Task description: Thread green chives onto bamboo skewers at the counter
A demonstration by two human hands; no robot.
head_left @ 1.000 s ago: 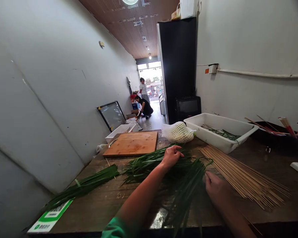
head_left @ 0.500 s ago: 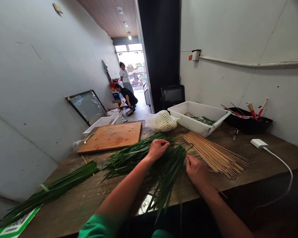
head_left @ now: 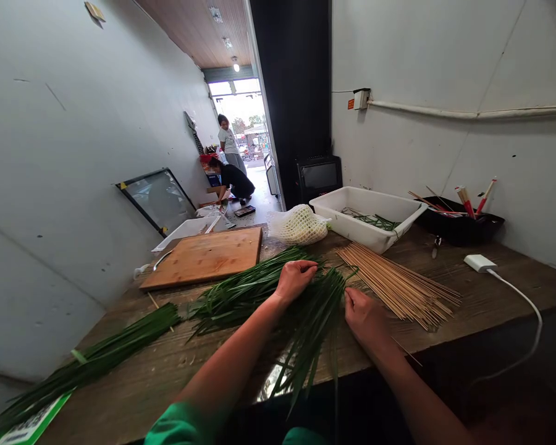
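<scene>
My left hand is closed in a pinch above the long green leaves. What its fingertips hold is too small to make out. To its right, my right hand pinches at the edge of a bundle of narrow green leaves, apparently on one leaf. That bundle hangs over the table's front edge. A second heap of green leaves lies behind my left forearm. Thin bamboo sticks are spread beside my right hand.
A tied leaf bundle lies at left, near a wooden cutting board. Behind are a net-wrapped item, a white tub and a black tray. A white charger sits right. Two people are near the doorway.
The view has shifted slightly. Both hands keep nearly the same pinched poses by the leaves. In the background, the crouching person's dark object now lies on the floor.
</scene>
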